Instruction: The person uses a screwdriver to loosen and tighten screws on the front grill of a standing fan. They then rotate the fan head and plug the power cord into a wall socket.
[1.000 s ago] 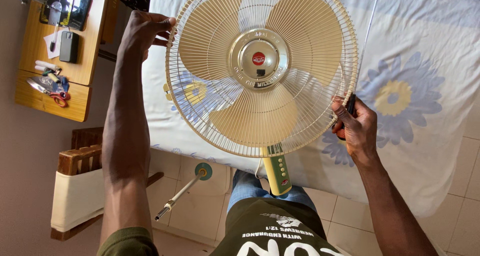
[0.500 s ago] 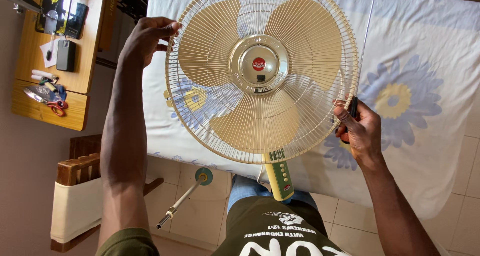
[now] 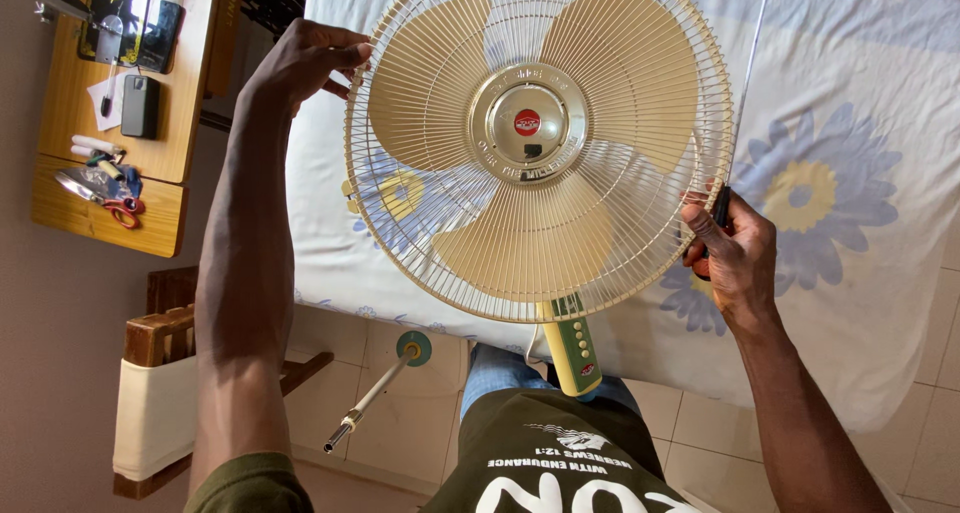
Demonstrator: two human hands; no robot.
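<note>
Between our hands the round cream wire fan guard [image 3: 540,143] is cut off by the top edge, so its upper rim is out of view. Our right hand [image 3: 735,253] closes around a small dark tool [image 3: 721,209], mostly buried in the fingers; we cannot tell its kind. Beyond our left hand [image 3: 300,63], small items on the wooden tabletop [image 3: 170,143] are too small to identify, and the edge crops them.

One fan, two hands, a scatter of small things.
One fan [image 3: 538,143] with three blades; two hands, left hand [image 3: 305,58] and right hand [image 3: 735,253]; one bed [image 3: 850,123]; one metal rod [image 3: 375,393]; one chair [image 3: 160,383]; one pair of scissors [image 3: 120,210]; one worktop [image 3: 170,123].
</note>
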